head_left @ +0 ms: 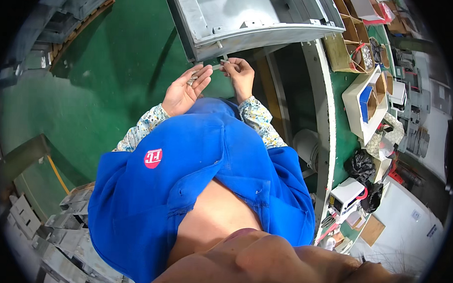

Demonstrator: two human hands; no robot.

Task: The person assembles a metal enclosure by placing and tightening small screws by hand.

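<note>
Just below the near edge of a grey sheet-metal housing [270, 35], both hands are raised close together. My left hand [184, 90] is turned palm up with its fingers partly curled round several small pale pieces [192, 80]; their exact kind is too small to tell. My right hand [240, 78] pinches a small pale strip-like piece [217, 67] between thumb and fingertips, right by the housing's lower edge. Along that edge a short stud [220, 44] sticks out. Patterned sleeves cover both forearms.
To the right runs a green-topped bench with a white edge [329, 140], bearing cardboard bins [343, 48], a white tray [355, 108] and a white box-shaped device [345, 195]. Stacked metal parts [76, 16] stand on a pallet at far left, more metal parts [66, 243] at lower left.
</note>
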